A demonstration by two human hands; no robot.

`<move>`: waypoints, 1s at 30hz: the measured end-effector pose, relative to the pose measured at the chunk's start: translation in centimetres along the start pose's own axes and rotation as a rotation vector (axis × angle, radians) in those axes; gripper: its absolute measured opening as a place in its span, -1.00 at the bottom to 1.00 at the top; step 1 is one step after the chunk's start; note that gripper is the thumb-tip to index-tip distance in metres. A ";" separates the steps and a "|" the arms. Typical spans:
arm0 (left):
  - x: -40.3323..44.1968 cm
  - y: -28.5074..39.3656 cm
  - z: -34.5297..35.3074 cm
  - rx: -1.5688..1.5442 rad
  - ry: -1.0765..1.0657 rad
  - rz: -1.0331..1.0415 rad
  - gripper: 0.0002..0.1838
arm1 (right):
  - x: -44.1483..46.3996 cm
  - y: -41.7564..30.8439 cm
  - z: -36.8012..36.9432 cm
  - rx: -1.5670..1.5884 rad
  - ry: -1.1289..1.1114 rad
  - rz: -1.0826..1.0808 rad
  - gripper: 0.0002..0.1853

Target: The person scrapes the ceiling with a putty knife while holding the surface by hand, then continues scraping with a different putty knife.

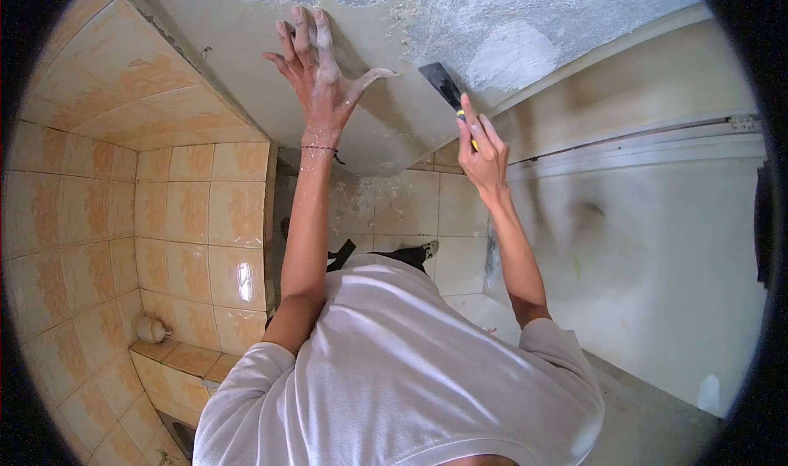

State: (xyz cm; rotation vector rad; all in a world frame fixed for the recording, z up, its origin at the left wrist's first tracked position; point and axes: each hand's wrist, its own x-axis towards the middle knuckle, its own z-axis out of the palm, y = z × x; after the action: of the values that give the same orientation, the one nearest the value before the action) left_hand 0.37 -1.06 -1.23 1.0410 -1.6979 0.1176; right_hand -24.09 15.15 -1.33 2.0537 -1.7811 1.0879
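Note:
My left hand (322, 80) has its fingers spread and lies against or just off the wall (238, 43), with white dust on its fingers and wrist and a thin dark band round the wrist. To the right, my right hand (484, 154) grips the yellow and black handle of a putty knife (444, 85). The knife's dark blade points up and left, at the edge of the rough grey part of the wall. A pale, smooth patch (514, 56) shows just right of the blade.
Orange and cream tiles (185, 207) cover the walls at the left, with a tiled ledge (176, 357) and a round white object (151, 329) on it. A pale door-like panel (648, 244) stands at the right. Floor tiles (406, 207) and a shoe (431, 249) show below.

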 end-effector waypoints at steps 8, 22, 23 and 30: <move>0.3 0.3 -0.1 -0.023 0.006 -0.005 0.41 | -0.6 -0.9 1.2 0.026 0.021 0.058 -0.47; 0.3 0.3 -0.2 -0.053 0.000 -0.002 0.39 | -0.7 -1.3 1.8 0.070 0.101 0.057 -0.46; 0.3 0.2 -0.1 -0.051 -0.002 -0.002 0.39 | -0.8 -1.5 1.6 0.066 0.092 0.068 -0.46; 0.2 0.6 -0.3 -0.078 -0.005 -0.014 0.42 | -0.5 -2.4 1.2 0.049 0.045 0.116 -0.51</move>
State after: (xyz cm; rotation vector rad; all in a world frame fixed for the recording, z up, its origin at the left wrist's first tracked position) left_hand 0.21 -0.64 -0.74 0.9954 -1.6868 0.0395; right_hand -21.39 15.39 -1.82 1.9582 -1.8903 1.2112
